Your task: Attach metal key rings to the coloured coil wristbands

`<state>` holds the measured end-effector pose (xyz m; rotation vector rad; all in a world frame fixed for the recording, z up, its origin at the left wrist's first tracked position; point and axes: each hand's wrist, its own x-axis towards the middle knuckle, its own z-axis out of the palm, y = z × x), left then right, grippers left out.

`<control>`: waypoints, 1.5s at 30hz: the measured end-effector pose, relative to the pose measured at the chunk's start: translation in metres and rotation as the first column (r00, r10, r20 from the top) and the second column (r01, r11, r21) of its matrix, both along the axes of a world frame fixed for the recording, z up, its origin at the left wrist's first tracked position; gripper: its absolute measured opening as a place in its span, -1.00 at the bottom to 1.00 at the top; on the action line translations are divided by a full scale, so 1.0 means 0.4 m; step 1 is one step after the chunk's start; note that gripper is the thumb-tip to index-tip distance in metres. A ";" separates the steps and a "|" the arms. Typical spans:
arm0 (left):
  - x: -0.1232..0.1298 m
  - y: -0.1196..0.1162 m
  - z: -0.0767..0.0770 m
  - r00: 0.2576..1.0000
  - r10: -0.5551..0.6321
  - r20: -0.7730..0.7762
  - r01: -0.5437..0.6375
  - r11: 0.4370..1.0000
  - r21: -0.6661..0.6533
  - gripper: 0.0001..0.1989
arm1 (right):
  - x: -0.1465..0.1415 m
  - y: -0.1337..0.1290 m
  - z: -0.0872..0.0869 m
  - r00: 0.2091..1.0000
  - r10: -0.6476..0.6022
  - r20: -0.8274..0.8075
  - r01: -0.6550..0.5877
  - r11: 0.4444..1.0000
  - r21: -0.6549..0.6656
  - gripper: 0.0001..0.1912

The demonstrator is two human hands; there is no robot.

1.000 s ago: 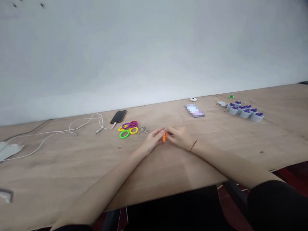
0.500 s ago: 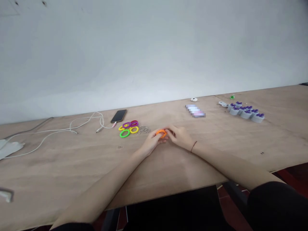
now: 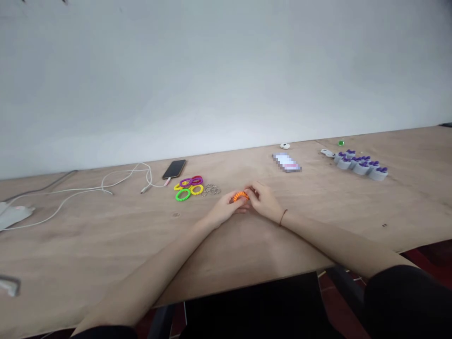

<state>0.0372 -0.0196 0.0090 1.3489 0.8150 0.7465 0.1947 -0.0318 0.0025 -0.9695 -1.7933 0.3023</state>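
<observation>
An orange spiral coil wristband is held above the wooden table, between my two hands. My left hand is closed on its left and lower side, the thumb lying over the coil. At the coil's right end, the fingers of my right hand are pinched together. Whether they also hold some small part is hidden. To the left lie several metal split rings, and beyond them a loose group of coil wristbands: a green one, yellow ones, purple ones and a red one.
A dark phone with a white cable lies at the back left. Farther right are a pixelated phone, a white earbud case, a small green item and several white pieces with purple tops. A wall stands behind.
My hands have drawn slightly closer together, and the orange wristband has shifted a little to the right and turned, looking narrower. The things on the table lie as before.
</observation>
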 end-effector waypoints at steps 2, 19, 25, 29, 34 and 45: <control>0.003 0.001 -0.003 0.999 0.031 0.027 -0.031 0.999 -0.020 -0.67 | -0.001 0.001 0.000 1.000 -0.005 -0.025 0.004 1.000 -0.026 -0.86; 0.006 0.012 -0.013 0.948 0.306 0.092 -0.319 0.911 0.262 -0.62 | -0.010 0.007 0.003 0.979 0.045 -0.200 -0.089 0.973 -0.215 -0.73; 0.005 0.014 -0.020 0.951 0.309 -0.021 -0.278 0.881 0.383 -0.77 | 0.001 0.014 0.009 0.984 0.058 -0.167 -0.103 0.955 -0.277 -0.74; 0.003 0.013 -0.024 0.947 0.319 -0.039 -0.281 0.881 0.380 -0.82 | 0.008 0.017 0.018 0.961 0.104 -0.256 -0.196 0.910 -0.366 -0.74; 0.006 0.008 -0.018 0.955 0.289 -0.064 -0.244 0.893 0.379 -0.79 | 0.013 0.023 0.019 0.940 0.118 -0.319 -0.251 0.875 -0.415 -0.74; 0.000 0.005 -0.009 0.973 0.226 -0.050 -0.198 0.923 0.329 -0.65 | 0.026 0.020 0.030 0.790 0.139 -0.597 -0.514 0.680 -0.523 -0.76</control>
